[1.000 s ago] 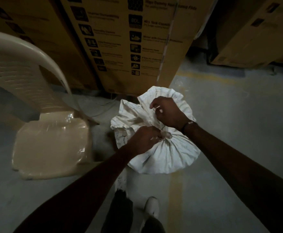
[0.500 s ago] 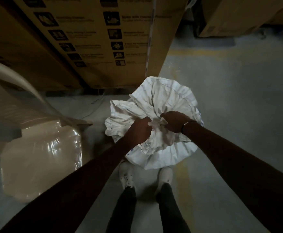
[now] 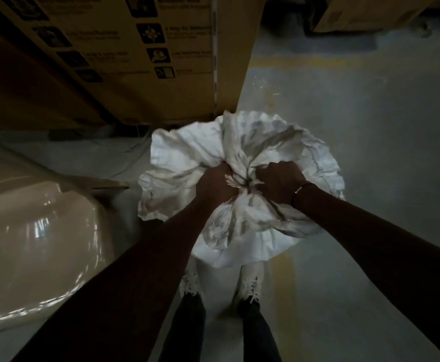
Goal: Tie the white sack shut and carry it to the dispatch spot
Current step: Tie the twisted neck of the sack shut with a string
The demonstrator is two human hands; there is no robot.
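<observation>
Gripping the gathered neck of a white sack (image 3: 242,231), left hand (image 3: 215,185) and right hand (image 3: 279,182) both clenched on cloth, sack on the floor (image 3: 357,126) beside a box (image 3: 187,82).

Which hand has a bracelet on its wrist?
The right hand does. A thin dark band circles its wrist, while the left hand's wrist is bare. Both hands grip the gathered neck of the white sack.
</observation>
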